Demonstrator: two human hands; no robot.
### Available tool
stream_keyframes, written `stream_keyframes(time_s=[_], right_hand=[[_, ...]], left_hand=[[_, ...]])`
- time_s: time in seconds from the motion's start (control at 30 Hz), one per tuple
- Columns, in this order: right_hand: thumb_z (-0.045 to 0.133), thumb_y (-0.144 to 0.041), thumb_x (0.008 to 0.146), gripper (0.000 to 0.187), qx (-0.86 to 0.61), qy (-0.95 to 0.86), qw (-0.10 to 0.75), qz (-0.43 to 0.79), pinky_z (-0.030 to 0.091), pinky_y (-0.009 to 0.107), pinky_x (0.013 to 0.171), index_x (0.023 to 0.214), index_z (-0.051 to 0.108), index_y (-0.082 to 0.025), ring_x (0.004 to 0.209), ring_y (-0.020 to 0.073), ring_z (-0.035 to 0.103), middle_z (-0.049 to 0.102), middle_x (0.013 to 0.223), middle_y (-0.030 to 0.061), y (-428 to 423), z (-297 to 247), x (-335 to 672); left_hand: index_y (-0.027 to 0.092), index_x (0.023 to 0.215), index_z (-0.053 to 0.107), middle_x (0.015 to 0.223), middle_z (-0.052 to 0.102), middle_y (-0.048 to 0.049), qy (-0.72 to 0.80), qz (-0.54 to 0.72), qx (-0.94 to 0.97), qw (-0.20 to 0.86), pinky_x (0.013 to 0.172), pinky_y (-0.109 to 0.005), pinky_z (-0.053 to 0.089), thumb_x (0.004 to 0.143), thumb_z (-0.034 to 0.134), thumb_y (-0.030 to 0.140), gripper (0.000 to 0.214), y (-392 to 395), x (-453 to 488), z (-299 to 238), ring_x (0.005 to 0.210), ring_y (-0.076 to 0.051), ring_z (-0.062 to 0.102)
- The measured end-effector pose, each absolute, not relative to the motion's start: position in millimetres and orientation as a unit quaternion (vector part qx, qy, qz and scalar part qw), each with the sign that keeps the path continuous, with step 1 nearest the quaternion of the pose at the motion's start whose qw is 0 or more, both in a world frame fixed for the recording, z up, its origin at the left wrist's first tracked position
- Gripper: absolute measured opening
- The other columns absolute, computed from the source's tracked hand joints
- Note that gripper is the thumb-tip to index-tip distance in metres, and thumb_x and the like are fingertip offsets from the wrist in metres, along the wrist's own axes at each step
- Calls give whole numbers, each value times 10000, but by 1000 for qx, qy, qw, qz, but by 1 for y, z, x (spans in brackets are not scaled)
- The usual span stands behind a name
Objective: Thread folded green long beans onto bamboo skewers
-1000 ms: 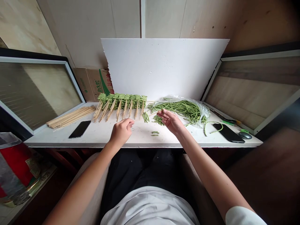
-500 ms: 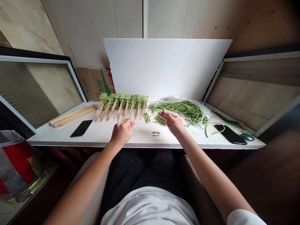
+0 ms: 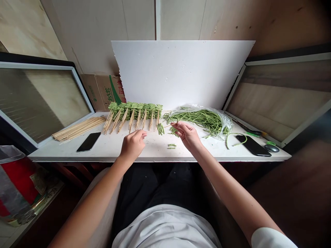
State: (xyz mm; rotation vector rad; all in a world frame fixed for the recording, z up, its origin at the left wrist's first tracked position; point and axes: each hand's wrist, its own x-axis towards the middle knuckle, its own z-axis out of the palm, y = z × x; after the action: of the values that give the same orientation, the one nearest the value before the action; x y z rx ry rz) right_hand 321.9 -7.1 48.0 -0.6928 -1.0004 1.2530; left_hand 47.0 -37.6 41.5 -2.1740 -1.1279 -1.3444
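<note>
My left hand point(image 3: 133, 144) is closed round the end of a thin bamboo skewer point(image 3: 152, 131), which points right and slightly up above the table. Several short green bean pieces point(image 3: 160, 129) sit crosswise along its middle. At the skewer's other end, my right hand point(image 3: 187, 134) pinches a short bean piece point(image 3: 178, 120) between thumb and fingertips, near the tip. Whether the tip has entered that piece I cannot tell. Loose cut pieces point(image 3: 173, 131) lie under my right hand, partly hidden by it. Nearer me are a few more cut pieces point(image 3: 171, 146).
Filled bean skewers point(image 3: 136, 112) are stacked at the back left, sticks toward me. Bare skewers point(image 3: 79, 128) and a phone point(image 3: 89, 142) lie left. Long beans point(image 3: 204, 119) in a plastic bag lie right, near another phone point(image 3: 254, 146). A white board point(image 3: 183, 72) stands behind.
Both hands keep their grips, and the right hand has shifted slightly left along the skewer's end. The whole view has moved a little.
</note>
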Motion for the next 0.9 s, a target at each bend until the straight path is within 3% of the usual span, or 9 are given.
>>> stream_keyframes(time_s=[0.37, 0.47, 0.57, 0.67, 0.8, 0.9], right_hand=[[976, -483, 628, 352, -336, -434, 631, 549, 651, 351, 875, 768, 813, -204, 980, 223, 724, 775, 961, 51, -27, 34, 285], [973, -498, 632, 370, -338, -434, 624, 555, 648, 344, 868, 799, 821, -204, 1026, 232, 722, 783, 1026, 63, -27, 35, 286], [948, -508, 684, 395, -329, -479, 610, 539, 639, 349, 854, 947, 843, -234, 1101, 257, 725, 789, 1154, 79, -21, 40, 298], [892, -527, 766, 396, -339, -597, 555, 469, 620, 388, 833, 1059, 841, -265, 1105, 288, 726, 794, 1179, 92, -9, 42, 318], [914, -460, 741, 210, -393, -748, 447, 293, 535, 516, 981, 834, 852, -282, 1009, 327, 705, 810, 953, 90, 10, 30, 344], [923, -374, 720, 120, -421, -796, 371, 228, 437, 569, 1094, 737, 839, -290, 963, 335, 694, 786, 819, 77, 19, 15, 353]], left_hand=[[206, 892, 677, 853, 793, -24, -372, -483, -774, 172, 700, -275, 595, 768, 475, -88, 378, -46, 63, 40, 798, -204, 779], [209, 890, 677, 857, 793, -21, -380, -478, -776, 160, 702, -272, 590, 769, 470, -86, 380, -45, 61, 41, 807, -200, 779], [208, 893, 686, 859, 795, -28, -397, -482, -768, 143, 697, -275, 582, 803, 488, -58, 344, -42, 56, 43, 812, -205, 777], [205, 894, 696, 852, 798, -35, -432, -482, -752, 125, 703, -287, 576, 849, 522, -6, 278, -38, 49, 44, 796, -212, 771], [212, 894, 701, 828, 795, -27, -461, -471, -744, 109, 709, -290, 568, 884, 535, 45, 236, -32, 42, 44, 778, -210, 763], [211, 889, 699, 824, 790, -29, -463, -463, -749, 102, 712, -290, 561, 894, 536, 55, 226, -30, 42, 41, 785, -212, 760]])
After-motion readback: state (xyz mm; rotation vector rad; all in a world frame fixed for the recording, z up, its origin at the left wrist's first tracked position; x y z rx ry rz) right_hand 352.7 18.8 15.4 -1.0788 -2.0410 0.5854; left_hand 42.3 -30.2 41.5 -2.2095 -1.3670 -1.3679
